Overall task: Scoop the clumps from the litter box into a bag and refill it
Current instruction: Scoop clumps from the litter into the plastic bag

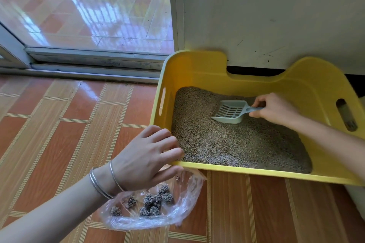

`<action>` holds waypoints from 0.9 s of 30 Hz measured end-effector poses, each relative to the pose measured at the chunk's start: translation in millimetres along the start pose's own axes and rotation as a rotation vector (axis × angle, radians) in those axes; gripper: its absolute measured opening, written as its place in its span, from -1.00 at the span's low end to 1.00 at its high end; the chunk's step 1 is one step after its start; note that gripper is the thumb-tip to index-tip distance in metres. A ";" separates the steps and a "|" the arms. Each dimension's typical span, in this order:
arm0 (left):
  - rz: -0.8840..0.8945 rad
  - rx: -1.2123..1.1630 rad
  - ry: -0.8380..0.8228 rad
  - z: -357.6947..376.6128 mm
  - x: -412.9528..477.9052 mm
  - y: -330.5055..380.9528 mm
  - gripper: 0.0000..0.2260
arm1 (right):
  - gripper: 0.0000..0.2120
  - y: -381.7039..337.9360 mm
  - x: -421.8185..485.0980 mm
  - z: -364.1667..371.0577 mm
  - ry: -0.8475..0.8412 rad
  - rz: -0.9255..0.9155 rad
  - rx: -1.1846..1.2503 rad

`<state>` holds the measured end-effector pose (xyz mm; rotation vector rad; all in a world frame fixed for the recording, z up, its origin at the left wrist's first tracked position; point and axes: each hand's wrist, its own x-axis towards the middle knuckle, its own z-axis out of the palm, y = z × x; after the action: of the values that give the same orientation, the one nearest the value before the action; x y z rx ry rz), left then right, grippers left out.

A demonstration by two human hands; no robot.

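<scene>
A yellow litter box (199, 69) stands on the tiled floor against a white wall, holding grey-brown litter (227, 140). My right hand (274, 109) grips the handle of a pale blue slotted scoop (229, 111), whose blade rests tilted on the litter near the middle of the box. My left hand (146, 156) holds the box's near left corner, fingers over the rim and thumb below it. A clear plastic bag (189, 201) lies on the floor just under that hand, with several dark grey clumps (156, 201) inside.
A sliding glass door with a metal track (94, 65) runs along the far left. Orange patterned floor tiles (59, 134) spread to the left and in front of the box. The white wall (276, 16) stands close behind the box.
</scene>
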<state>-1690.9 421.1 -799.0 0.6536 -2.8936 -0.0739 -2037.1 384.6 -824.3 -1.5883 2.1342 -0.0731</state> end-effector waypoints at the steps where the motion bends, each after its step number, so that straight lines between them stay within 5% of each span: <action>1: -0.002 -0.025 0.024 1.3 1.4 0.1 -0.66 | -0.88 -7.4 6.2 2.0 0.008 -0.008 -0.014; 9: 0.016 -0.156 0.093 10.5 1.5 -3.9 -0.64 | -0.83 -62.7 47.3 25.0 -0.001 -0.106 0.062; 27: -0.003 -0.050 0.172 17.2 -0.3 -3.8 -0.63 | -0.83 -35.5 18.4 33.5 0.020 -0.238 0.479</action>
<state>-1692.2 417.9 -816.3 0.6233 -2.7170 -0.0859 -1996.0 364.0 -849.0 -1.5347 1.7543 -0.6297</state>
